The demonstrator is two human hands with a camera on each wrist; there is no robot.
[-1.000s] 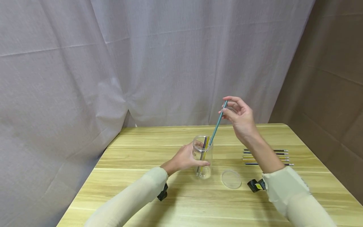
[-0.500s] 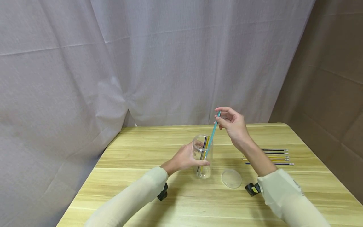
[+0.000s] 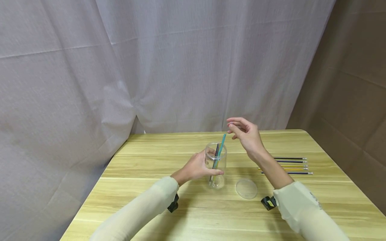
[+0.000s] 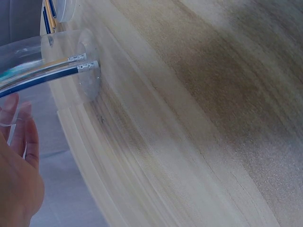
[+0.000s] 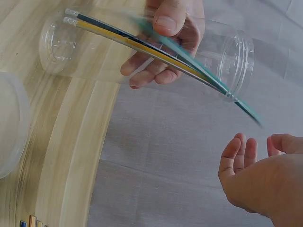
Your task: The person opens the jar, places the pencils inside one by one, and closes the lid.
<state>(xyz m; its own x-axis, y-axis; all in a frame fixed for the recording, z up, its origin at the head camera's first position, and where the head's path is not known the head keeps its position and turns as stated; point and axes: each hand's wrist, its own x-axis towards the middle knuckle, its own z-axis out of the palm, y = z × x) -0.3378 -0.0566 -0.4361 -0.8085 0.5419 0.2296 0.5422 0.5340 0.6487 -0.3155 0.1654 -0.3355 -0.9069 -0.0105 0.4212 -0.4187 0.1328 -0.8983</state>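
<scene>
My left hand [image 3: 194, 166] grips a clear plastic jar [image 3: 222, 180] round its side and holds it upright on the table. Inside stand a dark blue pencil [image 5: 111, 33] and a yellow pencil [image 5: 128, 43], eraser ends down at the jar's bottom. A teal pencil [image 3: 223, 140] leans in the jar's mouth, its upper end above the rim; it is blurred in the right wrist view. Just above and right of that end is my right hand [image 3: 249, 139], fingers loosely bent and apart from the pencil, holding nothing.
A round clear lid [image 3: 246, 189] lies on the wooden table [image 3: 208, 217], right of the jar. Farther right, several dark and yellow pencils [image 3: 297, 173] lie in a row, partly behind the right forearm. A grey curtain [image 3: 181, 83] hangs behind the table.
The right hand moved left and down with the teal pencil, lowered it into the jar and let go. The pencil has slid deeper. The left hand and jar stayed in place.
</scene>
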